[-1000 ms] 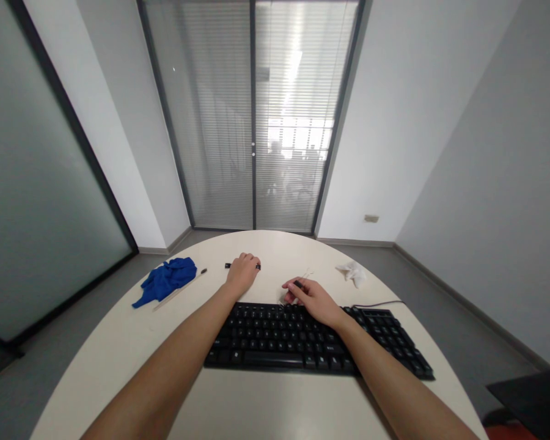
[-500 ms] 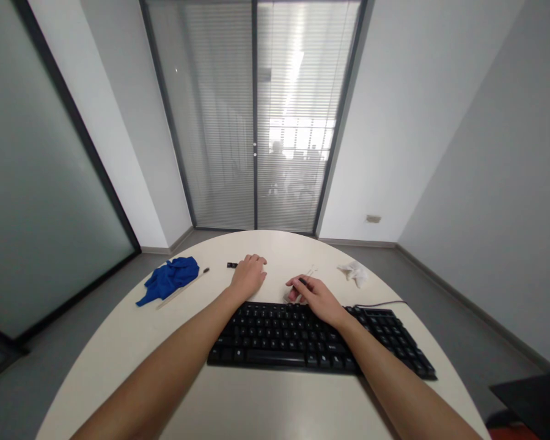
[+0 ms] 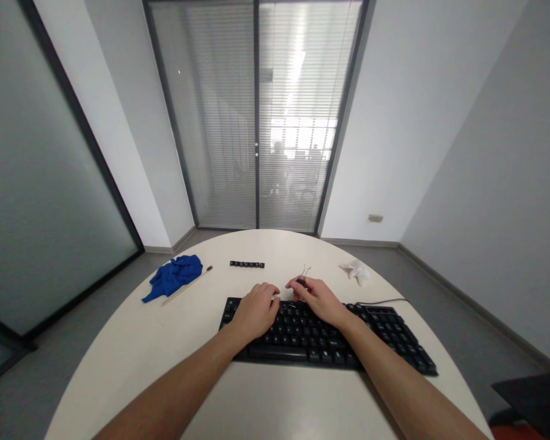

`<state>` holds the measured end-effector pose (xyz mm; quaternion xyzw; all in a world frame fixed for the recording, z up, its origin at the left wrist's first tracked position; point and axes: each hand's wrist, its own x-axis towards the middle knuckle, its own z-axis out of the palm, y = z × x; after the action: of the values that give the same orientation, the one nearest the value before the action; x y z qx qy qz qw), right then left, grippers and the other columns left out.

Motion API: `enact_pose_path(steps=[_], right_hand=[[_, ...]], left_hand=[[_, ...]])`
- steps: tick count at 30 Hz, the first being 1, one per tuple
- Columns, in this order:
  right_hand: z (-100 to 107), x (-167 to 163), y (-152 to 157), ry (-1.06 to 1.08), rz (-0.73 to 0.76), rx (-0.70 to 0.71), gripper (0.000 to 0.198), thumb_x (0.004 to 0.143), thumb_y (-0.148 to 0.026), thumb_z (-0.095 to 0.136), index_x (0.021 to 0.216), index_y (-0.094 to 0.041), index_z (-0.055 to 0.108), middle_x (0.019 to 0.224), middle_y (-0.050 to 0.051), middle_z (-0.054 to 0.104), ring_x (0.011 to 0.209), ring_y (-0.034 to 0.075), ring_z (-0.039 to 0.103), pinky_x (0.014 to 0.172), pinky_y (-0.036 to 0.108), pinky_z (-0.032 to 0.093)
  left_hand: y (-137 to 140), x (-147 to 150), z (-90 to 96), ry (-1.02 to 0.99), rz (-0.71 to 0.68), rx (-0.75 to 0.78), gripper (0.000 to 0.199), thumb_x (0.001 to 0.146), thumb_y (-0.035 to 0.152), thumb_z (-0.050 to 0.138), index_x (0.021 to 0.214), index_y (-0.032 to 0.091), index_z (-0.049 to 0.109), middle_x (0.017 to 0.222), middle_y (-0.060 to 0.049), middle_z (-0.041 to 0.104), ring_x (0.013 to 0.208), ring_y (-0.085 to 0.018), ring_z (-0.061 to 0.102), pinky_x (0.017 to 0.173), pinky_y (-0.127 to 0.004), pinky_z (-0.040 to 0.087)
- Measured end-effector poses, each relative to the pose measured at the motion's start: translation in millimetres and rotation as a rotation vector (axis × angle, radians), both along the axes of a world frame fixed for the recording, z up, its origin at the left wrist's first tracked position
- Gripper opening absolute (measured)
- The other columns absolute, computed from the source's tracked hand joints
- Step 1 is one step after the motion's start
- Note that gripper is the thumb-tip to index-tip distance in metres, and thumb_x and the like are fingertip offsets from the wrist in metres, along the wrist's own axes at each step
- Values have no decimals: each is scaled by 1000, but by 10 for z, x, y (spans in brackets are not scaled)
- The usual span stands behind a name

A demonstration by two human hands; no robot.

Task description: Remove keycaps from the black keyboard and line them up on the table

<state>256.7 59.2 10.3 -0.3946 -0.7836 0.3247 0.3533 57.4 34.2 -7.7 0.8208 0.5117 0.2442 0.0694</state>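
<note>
A black keyboard lies across the table in front of me. My right hand rests at its upper middle, fingers closed around a small keycap puller with a dark handle and two thin wire prongs pointing away from me. My left hand is over the keyboard's upper left part, fingers loosely bent and apart, with nothing visible in it. Its fingertips are close to the right hand. Beyond the left hand, several black keycaps stand in a straight row on the table.
On the left lie a crumpled blue cloth and a thin stick brush with a dark tip. Crumpled white tissue is at the right. The keyboard's cable runs toward the right edge of the round table.
My left hand has drawn back from the keycap row to the keyboard, uncovering the whole row. The right hand stays nearly in place; the puller's prongs now point more upright.
</note>
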Motion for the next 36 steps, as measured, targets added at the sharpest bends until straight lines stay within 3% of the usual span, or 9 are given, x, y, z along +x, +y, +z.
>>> enact_pose_path(steps=[9,20,23,27,36], right_hand=[[182,20,-94,-233,-17,66,37,97,-46,43,87,-20,67,77,2,69,73,17,63,70,27,43],[120,-70,-86,-396,-13,171,41,98,-46,39,84,-20,67,78,4,69,77,19,63,71,28,42],[64,-106,-79,-376,-72,199,42,98,-48,39,86,-20,68,80,6,70,78,20,63,72,29,42],[-21,-72,-20,-269,-142,116,45,97,-50,40,87,-20,71,80,6,72,77,22,65,72,30,44],[-93,-18,41,-169,-163,25,44,95,-51,43,91,-20,74,74,3,73,73,20,67,72,29,47]], left_hand=[[-18,-26,32,8,-57,16,24,95,25,42,93,19,64,92,-6,67,92,-22,58,83,-34,45],[-26,-14,46,22,-54,7,24,96,25,41,94,19,64,92,-6,67,90,-22,58,82,-33,45],[-31,-13,57,27,-55,4,25,96,25,40,93,20,64,91,-6,67,90,-22,58,81,-33,45],[-34,-7,76,31,-56,3,25,96,24,40,91,20,64,92,-6,68,91,-22,58,82,-34,46],[-28,-7,62,10,-61,-4,25,95,24,41,91,19,65,92,-6,68,91,-22,58,84,-34,45]])
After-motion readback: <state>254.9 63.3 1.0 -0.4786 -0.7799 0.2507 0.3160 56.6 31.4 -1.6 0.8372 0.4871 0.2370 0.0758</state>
